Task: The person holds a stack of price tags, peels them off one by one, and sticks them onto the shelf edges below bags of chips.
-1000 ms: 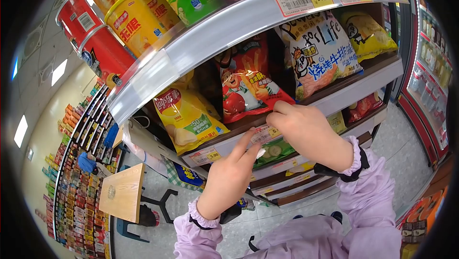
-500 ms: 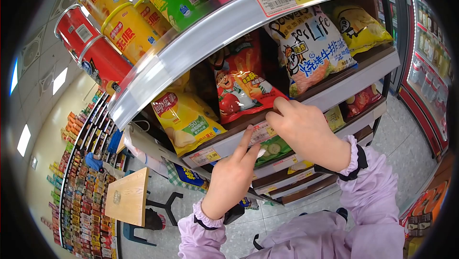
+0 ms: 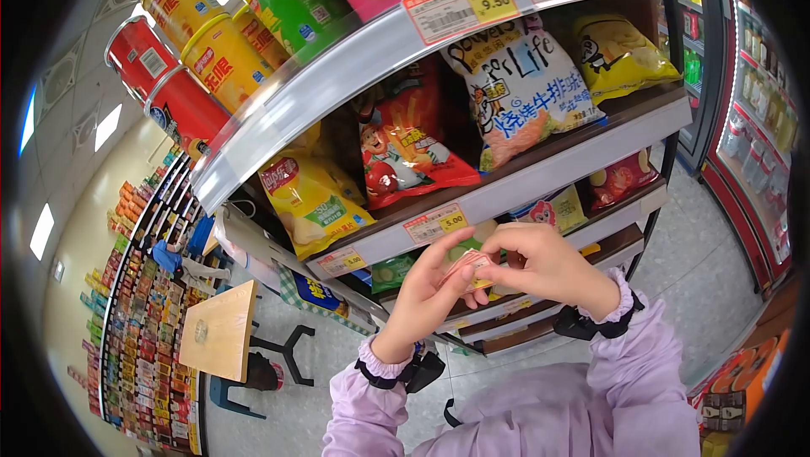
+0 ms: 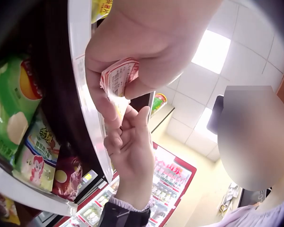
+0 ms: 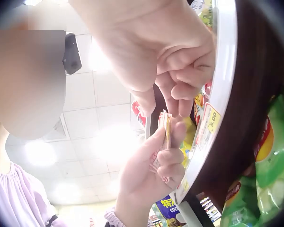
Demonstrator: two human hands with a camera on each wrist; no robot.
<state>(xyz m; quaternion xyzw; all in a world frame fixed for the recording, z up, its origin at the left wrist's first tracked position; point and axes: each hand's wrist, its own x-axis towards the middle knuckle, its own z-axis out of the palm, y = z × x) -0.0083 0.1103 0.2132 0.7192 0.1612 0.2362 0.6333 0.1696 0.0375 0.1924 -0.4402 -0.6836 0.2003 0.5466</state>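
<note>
Shelf edging [image 3: 591, 156] presents price labels [image 3: 435, 225], presumably for legibility; the left hand [image 3: 424, 290] pinches a label stack [image 4: 117, 79], likely for alignment; closure of the right hand [image 3: 547, 265] cannot be determined.

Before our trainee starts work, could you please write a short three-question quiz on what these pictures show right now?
1. True or false: the left hand holds nothing.
2. In the head view, which bag sits directly to the right of the red snack bag? A, a green bag; B, a white bag; C, a blue bag.
3. Fill in the blank: the price tag on the shelf edge just below the red snack bag reads ____.

Key:
1. False; it holds printed labels.
2. B.
3. 5.00.
</note>
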